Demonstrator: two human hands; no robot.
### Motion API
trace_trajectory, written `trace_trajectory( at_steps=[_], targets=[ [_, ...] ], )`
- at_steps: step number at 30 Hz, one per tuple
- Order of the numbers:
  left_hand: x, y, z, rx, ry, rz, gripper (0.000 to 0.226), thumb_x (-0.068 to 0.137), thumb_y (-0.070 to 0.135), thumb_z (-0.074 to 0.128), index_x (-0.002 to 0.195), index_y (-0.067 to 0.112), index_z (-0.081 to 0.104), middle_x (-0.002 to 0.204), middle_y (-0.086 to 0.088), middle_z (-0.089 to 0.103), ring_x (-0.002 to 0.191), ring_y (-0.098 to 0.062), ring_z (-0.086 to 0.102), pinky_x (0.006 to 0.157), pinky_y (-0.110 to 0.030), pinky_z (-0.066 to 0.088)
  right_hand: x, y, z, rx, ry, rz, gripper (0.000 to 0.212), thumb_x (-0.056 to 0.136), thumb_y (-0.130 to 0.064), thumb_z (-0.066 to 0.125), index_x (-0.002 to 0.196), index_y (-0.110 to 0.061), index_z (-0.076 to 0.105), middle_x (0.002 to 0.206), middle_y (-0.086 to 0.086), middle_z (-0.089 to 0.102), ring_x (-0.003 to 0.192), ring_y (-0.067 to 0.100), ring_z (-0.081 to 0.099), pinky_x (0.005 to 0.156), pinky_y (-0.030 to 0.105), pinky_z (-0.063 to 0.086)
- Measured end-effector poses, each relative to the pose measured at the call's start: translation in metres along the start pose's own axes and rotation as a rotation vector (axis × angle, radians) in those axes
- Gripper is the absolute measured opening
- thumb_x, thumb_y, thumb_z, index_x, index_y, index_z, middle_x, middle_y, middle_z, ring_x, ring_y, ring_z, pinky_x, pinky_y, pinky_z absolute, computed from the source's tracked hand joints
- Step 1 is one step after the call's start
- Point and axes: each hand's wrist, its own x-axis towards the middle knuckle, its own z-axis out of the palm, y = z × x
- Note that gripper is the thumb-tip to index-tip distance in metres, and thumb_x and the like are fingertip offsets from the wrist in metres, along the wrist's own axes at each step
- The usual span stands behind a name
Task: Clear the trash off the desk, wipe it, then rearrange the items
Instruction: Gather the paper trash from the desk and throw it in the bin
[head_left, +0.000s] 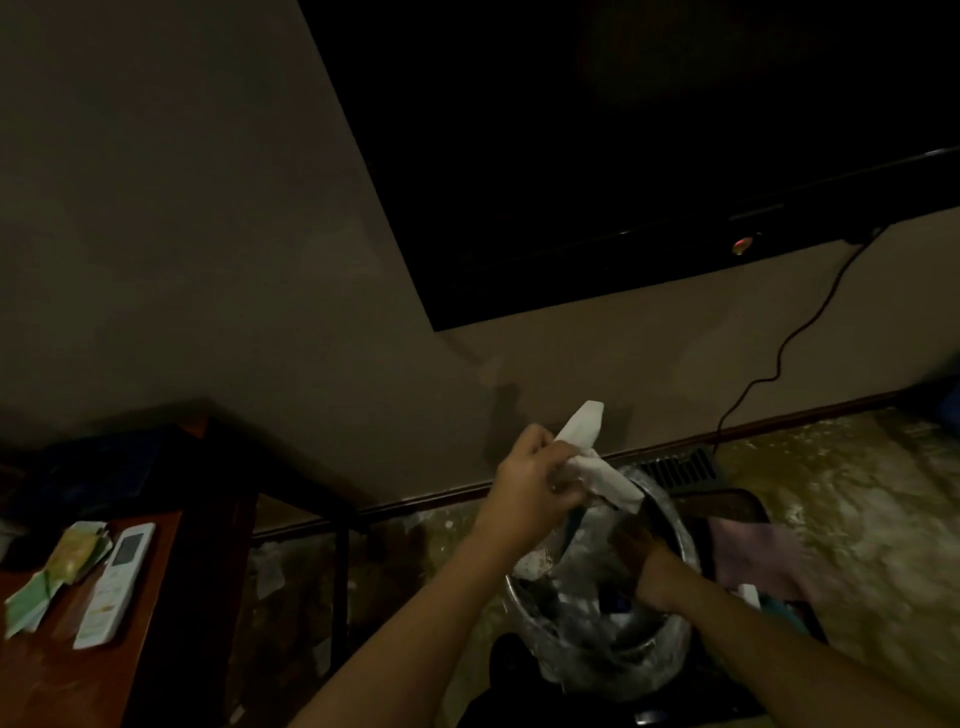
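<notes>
My left hand (530, 486) grips a crumpled white paper tissue (589, 452) above the trash bin (670, 525), a round bin lined with a clear plastic bag. My right hand (647, 564) reaches down into the bin's mouth; the picture is blurred and dark there, so its fingers do not show. More white scraps lie inside the bin. At the lower left is a corner of the reddish wooden desk (62, 675), with a white remote control (117, 584) and green and yellow wrappers (57, 571) lying on it.
A dark wall-mounted TV (623, 130) hangs above, with a black cable (779, 353) running down the wall. A pink cloth (758, 558) lies to the right of the bin. The floor (857, 493) is patterned and dim. Dark objects sit at the desk's far end.
</notes>
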Motion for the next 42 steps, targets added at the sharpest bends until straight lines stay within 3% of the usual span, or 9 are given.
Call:
trace_trajectory(
  at_steps=[2, 3, 5, 7, 12, 18, 25, 30, 42],
  targets=[
    [0.004, 0.007, 0.005, -0.001, 0.015, 0.017, 0.035, 0.078, 0.014, 0.077, 0.112, 0.013, 0.069, 0.099, 0.004, 0.044, 0.083, -0.008, 0.049, 0.079, -0.015, 0.047, -0.025, 0.001, -0.025, 0.188, 0.046, 0.134, 0.048, 0.091, -0.049, 0.027, 0.138, -0.042, 0.022, 0.16, 0.009, 0.004, 0.148, 0.024, 0.002, 0.11, 0.01, -0.001],
    [0.005, 0.009, 0.008, -0.002, 0.012, 0.015, 0.035, 0.078, 0.014, 0.077, 0.112, 0.013, 0.069, 0.099, 0.003, 0.044, 0.083, -0.01, 0.05, 0.078, -0.018, 0.048, -0.041, -0.014, -0.043, 0.285, 0.025, 0.247, 0.043, 0.092, -0.031, 0.043, 0.131, -0.044, 0.03, 0.157, 0.009, 0.019, 0.145, 0.023, 0.018, 0.112, 0.015, 0.013],
    [0.005, 0.007, 0.016, -0.007, -0.025, -0.003, 0.033, 0.08, 0.013, 0.074, 0.112, 0.011, 0.068, 0.099, 0.004, 0.043, 0.084, -0.009, 0.05, 0.078, -0.015, 0.046, -0.058, -0.027, -0.058, 0.477, -0.122, 0.222, 0.044, 0.087, -0.016, 0.058, 0.128, -0.028, 0.044, 0.144, 0.015, 0.042, 0.131, 0.028, 0.042, 0.106, 0.029, 0.035],
    [0.005, -0.001, 0.026, -0.007, -0.092, -0.048, 0.03, 0.082, 0.011, 0.071, 0.112, 0.007, 0.067, 0.1, 0.004, 0.041, 0.086, -0.011, 0.049, 0.077, -0.013, 0.042, -0.059, -0.023, -0.061, 0.527, -0.126, 0.17, 0.069, 0.082, -0.019, 0.064, 0.143, -0.013, 0.033, 0.142, 0.014, 0.042, 0.126, 0.029, 0.045, 0.105, 0.033, 0.04],
    [0.003, -0.037, 0.053, 0.157, -0.28, -0.186, 0.029, 0.089, 0.022, 0.065, 0.114, 0.008, 0.062, 0.121, -0.008, 0.049, 0.108, -0.024, 0.053, 0.085, -0.018, 0.037, -0.067, -0.029, -0.072, 0.541, -0.06, 0.168, 0.059, 0.084, -0.021, 0.062, 0.138, -0.012, 0.039, 0.14, 0.012, 0.043, 0.128, 0.029, 0.043, 0.105, 0.031, 0.038],
    [0.009, -0.079, 0.089, 0.251, -0.455, -0.24, 0.031, 0.093, 0.018, 0.059, 0.122, 0.007, 0.056, 0.132, -0.016, 0.045, 0.116, -0.03, 0.049, 0.097, -0.034, 0.042, -0.057, -0.035, -0.073, 0.522, -0.089, 0.228, 0.089, 0.081, -0.016, 0.067, 0.15, -0.009, 0.011, 0.152, 0.012, 0.022, 0.141, 0.027, 0.024, 0.112, 0.029, 0.025],
    [0.01, -0.114, 0.15, 0.495, -0.803, -0.24, 0.061, 0.095, 0.029, 0.052, 0.148, 0.014, 0.026, 0.156, -0.014, 0.012, 0.141, -0.033, 0.018, 0.114, -0.043, 0.027, -0.039, -0.037, -0.053, 0.589, -0.11, 0.301, 0.1, 0.079, -0.032, 0.071, 0.151, -0.013, 0.004, 0.155, 0.01, 0.012, 0.144, 0.027, 0.015, 0.115, 0.033, 0.024],
    [0.012, -0.129, 0.158, 0.488, -0.783, -0.311, 0.065, 0.098, 0.031, 0.045, 0.152, 0.019, 0.012, 0.158, -0.016, 0.002, 0.143, -0.035, 0.014, 0.113, -0.044, 0.028, -0.034, -0.035, -0.043, 0.637, -0.095, 0.296, 0.097, 0.077, -0.028, 0.074, 0.15, -0.012, 0.011, 0.152, 0.009, 0.019, 0.142, 0.025, 0.02, 0.114, 0.033, 0.026],
    [0.007, -0.116, 0.134, 0.356, -0.589, -0.264, 0.061, 0.09, 0.032, 0.058, 0.142, 0.032, 0.025, 0.149, -0.009, 0.013, 0.135, -0.036, 0.028, 0.099, -0.048, 0.045, -0.039, -0.036, -0.059, 0.564, -0.007, 0.288, 0.072, 0.081, -0.028, 0.069, 0.141, -0.013, 0.032, 0.141, 0.009, 0.037, 0.131, 0.026, 0.035, 0.104, 0.03, 0.035]
  ],
)
